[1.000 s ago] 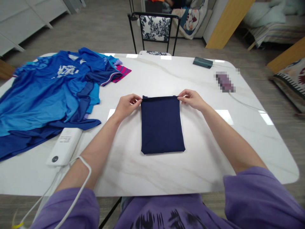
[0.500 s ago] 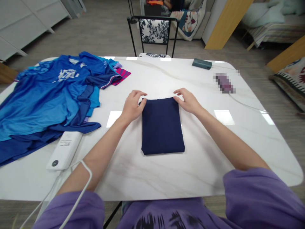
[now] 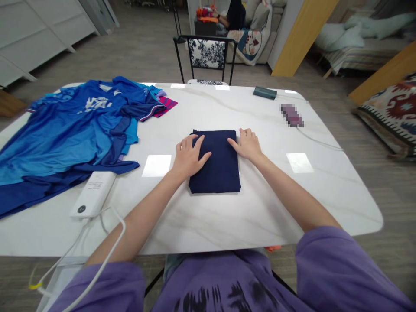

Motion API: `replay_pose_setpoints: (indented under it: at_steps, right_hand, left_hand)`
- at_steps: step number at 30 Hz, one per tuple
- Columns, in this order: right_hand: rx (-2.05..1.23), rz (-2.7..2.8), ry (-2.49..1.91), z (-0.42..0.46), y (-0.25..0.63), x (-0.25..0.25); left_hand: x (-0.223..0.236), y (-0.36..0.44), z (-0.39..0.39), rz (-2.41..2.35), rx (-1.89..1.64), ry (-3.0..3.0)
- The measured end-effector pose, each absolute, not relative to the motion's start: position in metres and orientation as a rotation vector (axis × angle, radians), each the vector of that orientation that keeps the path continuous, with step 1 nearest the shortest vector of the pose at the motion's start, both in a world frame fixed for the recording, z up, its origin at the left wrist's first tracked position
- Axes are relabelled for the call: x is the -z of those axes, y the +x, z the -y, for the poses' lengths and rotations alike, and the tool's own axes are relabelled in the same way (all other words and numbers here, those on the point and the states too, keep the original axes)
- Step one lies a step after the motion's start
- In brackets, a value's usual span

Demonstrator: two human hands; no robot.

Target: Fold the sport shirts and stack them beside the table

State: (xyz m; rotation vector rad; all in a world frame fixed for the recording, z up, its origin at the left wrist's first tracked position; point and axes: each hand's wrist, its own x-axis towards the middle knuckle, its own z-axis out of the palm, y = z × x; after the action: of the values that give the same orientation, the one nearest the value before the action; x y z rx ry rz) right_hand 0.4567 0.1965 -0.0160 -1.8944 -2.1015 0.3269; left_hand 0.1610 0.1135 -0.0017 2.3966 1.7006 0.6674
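A dark navy garment [image 3: 217,171], folded into a neat flat rectangle, lies on the white marble-patterned table [image 3: 260,208] in front of me. My left hand [image 3: 190,156] rests on its left side, fingers spread, with thumb and index finger over the cloth. At the upper right edge is my right hand [image 3: 248,144], its thumb touching the fabric and its other fingers extended just beyond the side. Neither hand grips the cloth. What kind of garment it is cannot be made out from the folded shape.
Blue jerseys [image 3: 81,125] lie in a loose pile at the left. Before them sits a white power bank [image 3: 94,195] with a white cable [image 3: 113,251]. A dark box-shaped item [image 3: 264,92] and a blurred phone-like object [image 3: 291,115] are at the far right. Beyond stands a chair [image 3: 207,54].
My left hand has moved from the upper left corner onto the garment's left side, fingers spreading. My right thumb has moved slightly inward over the cloth. The view has tilted up a little.
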Motion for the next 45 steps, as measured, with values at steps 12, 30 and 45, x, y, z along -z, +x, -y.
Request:
replay_pose_setpoints:
  at_steps: [12, 30, 45]
  right_hand:
    - [-0.671, 1.886, -1.884, -0.204, 0.422, 0.006]
    - [-0.351, 1.569, -2.277, -0.083, 0.809, 0.000]
    - [-0.101, 1.921, -2.215, -0.045, 0.832, 0.021]
  left_hand:
    - [-0.002, 0.201, 0.022, -1.450, -0.221, 2.757]
    - [0.004, 0.575, 0.046, -0.439, -0.320, 2.853]
    - [0.004, 0.493, 0.055, -0.256, -0.329, 2.872]
